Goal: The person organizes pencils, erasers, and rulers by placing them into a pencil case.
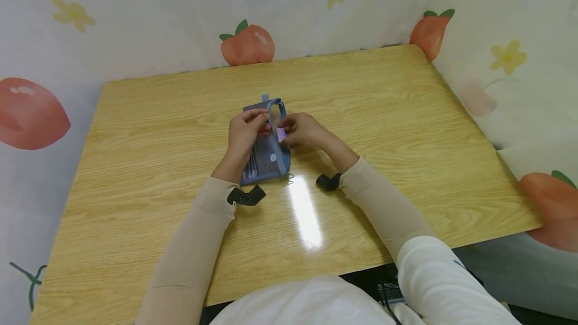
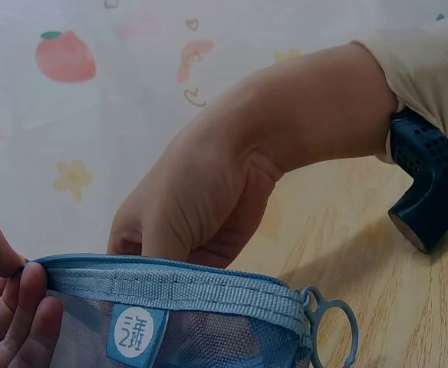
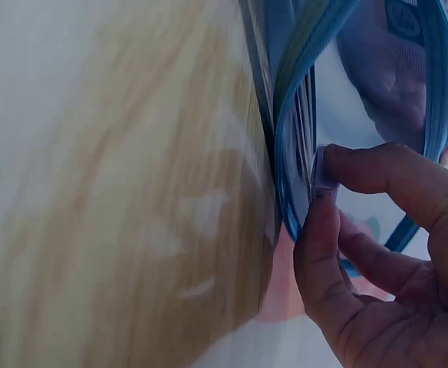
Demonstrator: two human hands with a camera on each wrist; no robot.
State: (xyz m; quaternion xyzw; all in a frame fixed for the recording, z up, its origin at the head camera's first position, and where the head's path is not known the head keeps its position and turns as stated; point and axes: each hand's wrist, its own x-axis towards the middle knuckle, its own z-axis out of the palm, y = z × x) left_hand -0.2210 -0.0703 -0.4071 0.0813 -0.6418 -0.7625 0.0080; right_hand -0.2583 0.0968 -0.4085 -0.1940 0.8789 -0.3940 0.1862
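A blue mesh zip pouch [image 1: 270,160] lies on the table with its zipped mouth spread apart. My left hand [image 1: 244,134] pinches the mouth's edge between thumb and fingers, as the left wrist view also shows. At the opening, my right hand [image 1: 307,130] holds a small pale purple block [image 1: 281,134]. Thumb and forefinger grip this block [image 3: 324,172] just inside the zipper edge in the right wrist view. Thin flat items show edge-on within the pouch beside it. In the left wrist view the pouch front [image 2: 186,291] hides my right fingertips.
The wood-grain table [image 1: 180,129] surrounds the pouch, with a bright reflection on its near part. A ring pull [image 2: 335,326] hangs at the pouch's end. Fruit-printed cloth [image 1: 171,24] stands behind the table and along its right side. Black wrist cameras [image 1: 246,196] sit below both hands.
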